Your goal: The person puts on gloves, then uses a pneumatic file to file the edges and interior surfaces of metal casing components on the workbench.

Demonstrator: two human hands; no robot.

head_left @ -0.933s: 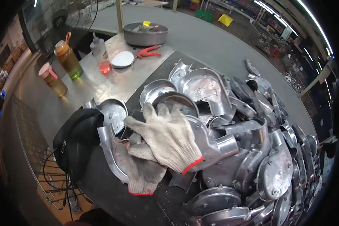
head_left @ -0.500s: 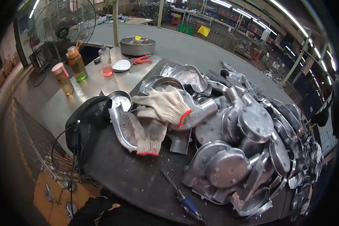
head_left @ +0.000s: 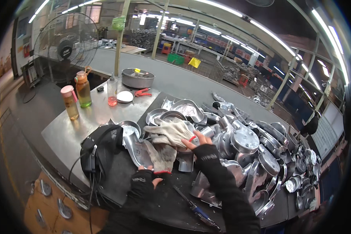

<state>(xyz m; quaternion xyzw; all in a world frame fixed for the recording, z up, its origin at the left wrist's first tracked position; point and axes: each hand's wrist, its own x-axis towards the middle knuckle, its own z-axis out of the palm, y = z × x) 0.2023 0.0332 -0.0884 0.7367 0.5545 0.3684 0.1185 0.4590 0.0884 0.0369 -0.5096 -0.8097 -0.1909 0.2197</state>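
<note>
Two knitted work gloves lie over the metal castings: a cream upper glove (head_left: 171, 132) and a greyer lower glove (head_left: 162, 156), both with red cuff edges. At the upper glove's cuff is my right hand (head_left: 199, 140), thumb and fingers apart, near or touching the red edge. My left hand (head_left: 151, 176) is beside the lower glove's cuff, its thumb spread from the fingers; part of it is hidden by the sleeve. Neither hand visibly grips a glove. Under the gloves sits a curved silvery casting (head_left: 135, 150). A blue-handled tool (head_left: 199, 212) lies nearer to me.
A large pile of metal housings (head_left: 245, 142) covers the right side. Left are a black bag (head_left: 99, 146) with cables, a pink-lidded bottle (head_left: 70, 103), an orange-lidded bottle (head_left: 83, 89), a clear squeeze bottle (head_left: 112, 91), red-handled pliers (head_left: 142, 92) and a round metal pan (head_left: 138, 79).
Both my hands have come into view from below and reached the glove cuffs. The view has tilted up. The gloves keep about the same place on the castings.
</note>
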